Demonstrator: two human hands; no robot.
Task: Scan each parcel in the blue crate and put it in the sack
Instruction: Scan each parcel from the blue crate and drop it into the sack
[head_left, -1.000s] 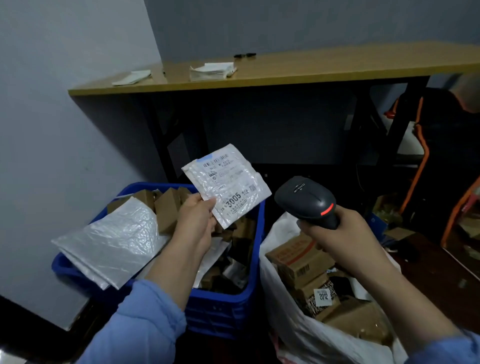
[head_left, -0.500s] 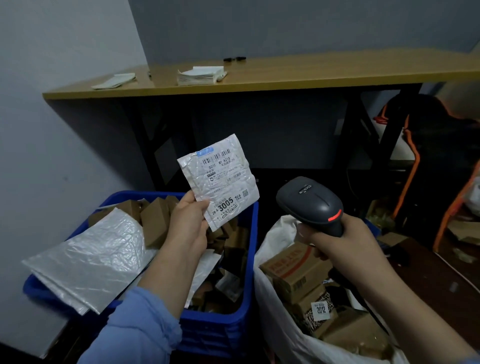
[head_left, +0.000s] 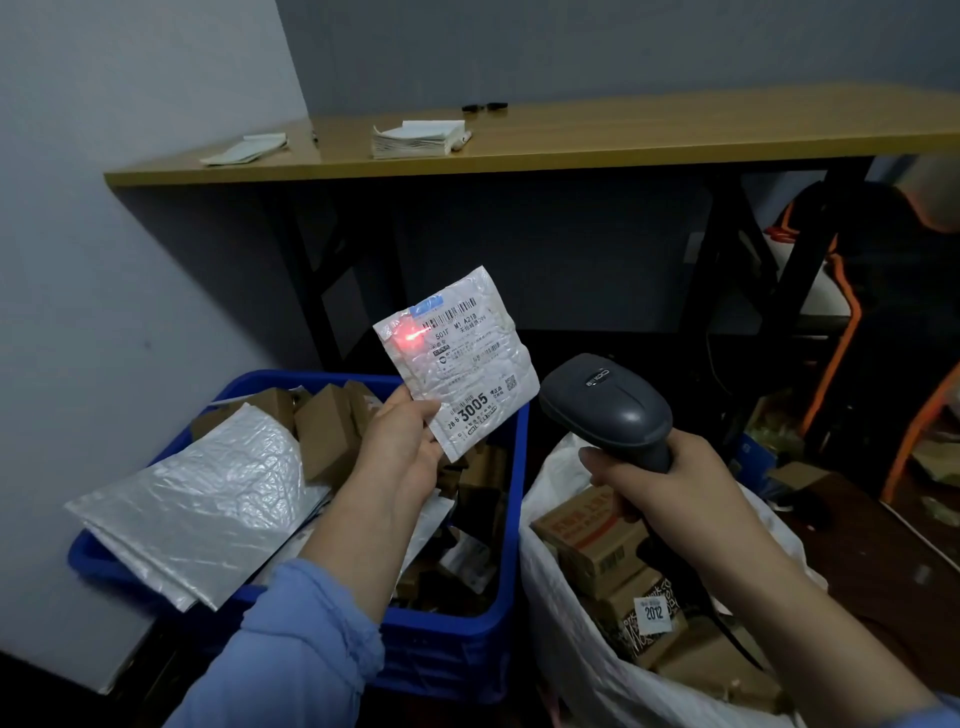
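**Grey wall corner, pouch under the scanner beam**

Wooden table (head_left: 571, 140) across the back wall, with a paper stack (head_left: 415, 139) and two small dark items on top, too small to name. Orange-and-black chair (head_left: 852, 312) at far right.

Lower down, blue crate (head_left: 457, 644) on the left and white sack (head_left: 571, 649) just beside it on the right. Crate loaded with brown boxes (head_left: 327, 431), plus a silver mailer (head_left: 192, 499) draped over the near-left rim. Sack already part-filled with cartons (head_left: 597, 540), one stickered "2012" (head_left: 654, 612).

Parcel (head_left: 462, 364): flat white plastic pouch, held up over the crate's right side, tilted, label toward the camera. Pinched at its lower-left corner by the left hand (head_left: 400, 447). Right hand (head_left: 670, 483) wrapped round the handle of a grey scanner (head_left: 608, 410), nose aimed at the pouch and apart from it. Red beam spot (head_left: 408, 336) on the label's upper left, by the top barcode.

Handling, as a judgement: light, thin, floppy, with slick film. Likely to sag or slide out of a corner pinch. Better gripped along an edge clear of the barcodes and kept flat for the read. Not fragile by the look, contents unknown.

Readable on the label: "501F M1 A21B" and a big "3005" with smaller digits in front. Chinese lines and a small QR code too fine to read. Brand mark on the scanner top, illegible.
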